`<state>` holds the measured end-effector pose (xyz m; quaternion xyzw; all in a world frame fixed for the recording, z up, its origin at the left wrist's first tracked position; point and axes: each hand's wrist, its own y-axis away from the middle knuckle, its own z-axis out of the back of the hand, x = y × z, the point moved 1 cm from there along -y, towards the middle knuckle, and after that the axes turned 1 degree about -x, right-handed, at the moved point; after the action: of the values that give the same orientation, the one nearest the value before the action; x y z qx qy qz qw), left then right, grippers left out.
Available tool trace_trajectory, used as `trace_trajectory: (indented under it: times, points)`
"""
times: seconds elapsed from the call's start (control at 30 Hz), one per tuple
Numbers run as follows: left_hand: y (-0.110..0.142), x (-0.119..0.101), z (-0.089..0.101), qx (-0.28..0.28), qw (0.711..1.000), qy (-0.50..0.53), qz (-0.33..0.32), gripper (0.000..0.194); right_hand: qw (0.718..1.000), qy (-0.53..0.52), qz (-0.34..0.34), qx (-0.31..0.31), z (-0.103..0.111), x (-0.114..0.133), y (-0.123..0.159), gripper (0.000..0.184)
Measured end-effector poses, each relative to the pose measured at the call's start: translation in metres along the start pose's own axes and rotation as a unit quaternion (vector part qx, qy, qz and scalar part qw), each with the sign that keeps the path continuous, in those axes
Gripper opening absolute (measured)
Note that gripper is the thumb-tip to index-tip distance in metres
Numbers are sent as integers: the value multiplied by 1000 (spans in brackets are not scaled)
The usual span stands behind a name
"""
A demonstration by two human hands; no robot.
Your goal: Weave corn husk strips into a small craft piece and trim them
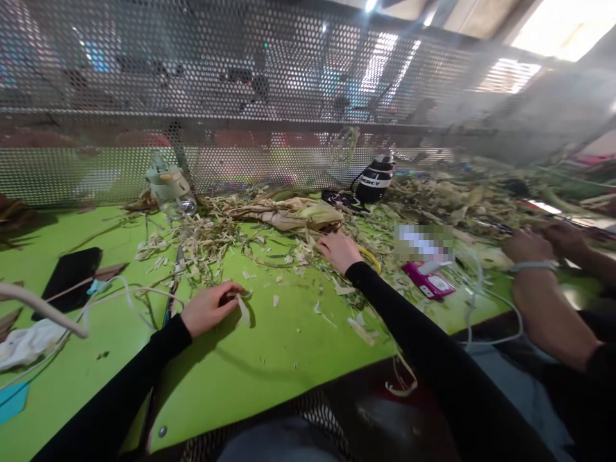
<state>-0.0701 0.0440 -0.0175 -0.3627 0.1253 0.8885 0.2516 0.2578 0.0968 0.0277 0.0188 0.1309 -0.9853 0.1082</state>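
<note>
My left hand [209, 310] is low over the green table, its thumb and fingers pinched on a thin, pale strip of dried leaf [244, 312] that hangs down. Farther forward, my right hand [339, 251] reaches to the near end of a bundle of dry, husk-like leaves [293, 215]. Its fingers are bent and pressed together; what lies between them is hidden. Loose shredded scraps [205, 240] are strewn around the bundle and between my hands.
A perforated metal screen [269, 77] closes off the back. Before it stand a clear bottle [171, 186] and a black bottle [374, 181]. A phone [72, 279] and white cables lie left. A magenta packet [428, 280] is right, near another person's hands [527, 247].
</note>
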Motion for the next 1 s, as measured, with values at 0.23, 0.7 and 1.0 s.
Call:
trace_trajectory:
  times: [0.23,0.7,1.0]
  points:
    - [0,5,-1,-2,1000,-9,6,39,994,-96,30,-36,16,46,8,29]
    - [0,9,-5,-32,999,4,-20,38,963,-241,113,-39,19,84,15,15]
    - [-1,16,-7,-20,1000,7,-22,33,876,-371,268,-154,74,125,58,17]
